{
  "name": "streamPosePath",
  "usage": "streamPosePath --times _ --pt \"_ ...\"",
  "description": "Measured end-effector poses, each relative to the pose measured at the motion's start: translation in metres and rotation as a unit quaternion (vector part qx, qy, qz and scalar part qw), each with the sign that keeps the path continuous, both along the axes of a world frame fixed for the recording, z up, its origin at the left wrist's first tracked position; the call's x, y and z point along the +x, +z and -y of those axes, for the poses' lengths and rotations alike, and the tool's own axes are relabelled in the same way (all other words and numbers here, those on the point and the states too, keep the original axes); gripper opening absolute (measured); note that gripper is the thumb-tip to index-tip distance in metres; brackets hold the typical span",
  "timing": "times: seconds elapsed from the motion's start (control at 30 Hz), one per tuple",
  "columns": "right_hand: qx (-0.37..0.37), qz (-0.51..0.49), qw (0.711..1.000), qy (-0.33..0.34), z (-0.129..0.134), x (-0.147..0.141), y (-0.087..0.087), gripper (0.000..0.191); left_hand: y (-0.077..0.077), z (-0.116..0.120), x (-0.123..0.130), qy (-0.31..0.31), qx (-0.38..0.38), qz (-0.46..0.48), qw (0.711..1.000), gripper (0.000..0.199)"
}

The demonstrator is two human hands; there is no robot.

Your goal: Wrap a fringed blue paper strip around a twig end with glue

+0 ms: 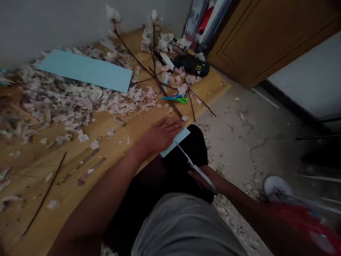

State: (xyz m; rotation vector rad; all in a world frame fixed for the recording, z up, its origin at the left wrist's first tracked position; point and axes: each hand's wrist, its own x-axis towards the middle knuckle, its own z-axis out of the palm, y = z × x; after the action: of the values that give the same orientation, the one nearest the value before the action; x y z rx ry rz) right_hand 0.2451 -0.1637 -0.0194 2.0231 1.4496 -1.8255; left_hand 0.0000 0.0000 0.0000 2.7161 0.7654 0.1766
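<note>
at the left, pale petal scraps [64, 94] are covering much of the wooden tabletop [125, 137], and a wide light-blue sheet [87, 71] is lying over them. farther right, the left hand [166, 133] is spreading its fingers flat over a smaller blue piece [182, 136], which is sitting at the table's edge above the dark-trousered leg [199, 142]. the thumb is hiding, so i cannot tell whether that grip is pinching or only pressing. metal scissors [190, 163] are reaching the piece with their tips, and the right hand [197, 177] is wrapping around their handles.

for a clean cut, i am judging that the left fingers should be keeping clear of the blade line, the piece should be staying taut, and the points should be facing away from the leg.

beyond, a dark cylindrical item [186, 64] is showing a yellow label [198, 68]; its marks are blurring too much for reading.
</note>
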Motion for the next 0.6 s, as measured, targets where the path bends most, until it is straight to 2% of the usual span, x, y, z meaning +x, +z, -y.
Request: streamPosePath --times 0.1,0.17,0.27,0.4,0.6 --pt "-0.015 -0.040 0.999 -0.022 0.003 0.003 -0.004 0.058 -0.004 0.001 0.001 0.000 0.009 0.013 1.000 0.053" --pt "0.004 -0.063 0.998 -0.024 0.003 0.005 -0.006 0.058 -0.006 0.002 0.001 0.000 0.013 0.015 1.000 0.053" --pt "0.054 -0.075 0.996 0.000 0.001 0.006 -0.003 0.059 -0.005 0.002 0.001 0.000 0.016 0.011 1.000 0.053" --pt "0.054 -0.076 0.995 0.018 -0.002 0.007 0.000 0.061 -0.003 0.002 0.000 -0.001 0.016 0.010 1.000 0.053" --pt "0.051 -0.079 0.995 0.028 0.002 0.010 -0.014 0.057 -0.005 0.001 0.003 0.007 0.022 0.009 1.000 0.053"
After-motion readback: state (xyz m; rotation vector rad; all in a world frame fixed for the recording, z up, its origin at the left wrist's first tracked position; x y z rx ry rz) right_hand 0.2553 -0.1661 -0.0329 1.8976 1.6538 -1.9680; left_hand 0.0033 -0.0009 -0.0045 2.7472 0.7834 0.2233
